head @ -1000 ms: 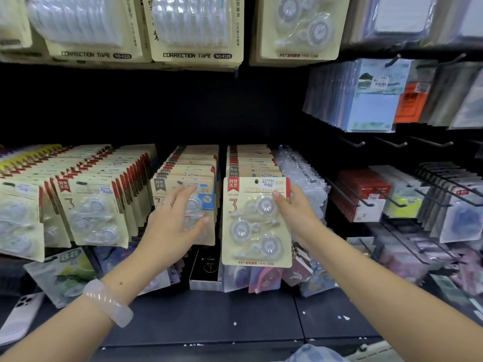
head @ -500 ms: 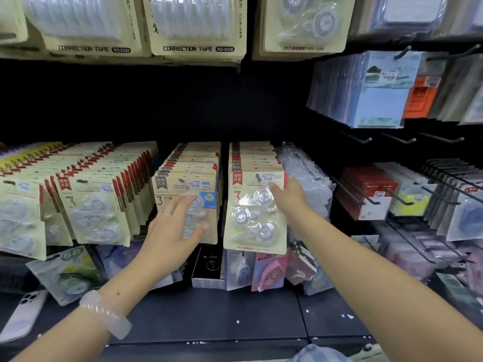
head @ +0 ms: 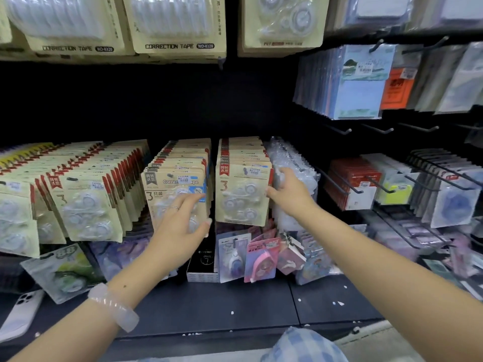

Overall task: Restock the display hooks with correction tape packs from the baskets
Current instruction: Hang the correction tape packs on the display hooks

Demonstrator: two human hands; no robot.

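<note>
Dark shop shelving fills the view, and the black bottom shelf (head: 209,307) runs along the near edge, speckled with small white flecks. Nearest on that shelf, at its far left end, lies a white phone (head: 22,313) with its camera side up. Just behind the shelf's front part, loose small packs lean against one another: a green one (head: 61,273) to the left, and a pink one (head: 261,259) near the middle beside a black box (head: 205,262). Above the shelf the left hand (head: 180,228), with a pale bracelet (head: 113,307) on its wrist and a ring on one finger, lies with spread, relaxed fingers flat against the front correction tape pack (head: 175,192) of the middle row, holding nothing. To the right of it, the right hand (head: 290,190) rests at the right edge of the front pack (head: 241,194) of the neighbouring row; that pack hangs on its hook at the head of its stack, and whether the fingers pinch its edge or only touch it I cannot tell. Further rows of similar cream packs (head: 86,205) hang above the shelf's left half. A clump of clear bagged goods (head: 292,163) hangs just right of the right hand, with red packs (head: 352,178) and black wire hooks (head: 444,165) beyond, above the shelf's right end. Highest and farthest, large cards marked CORRECTION TAPE (head: 177,24) hang over everything.
</note>
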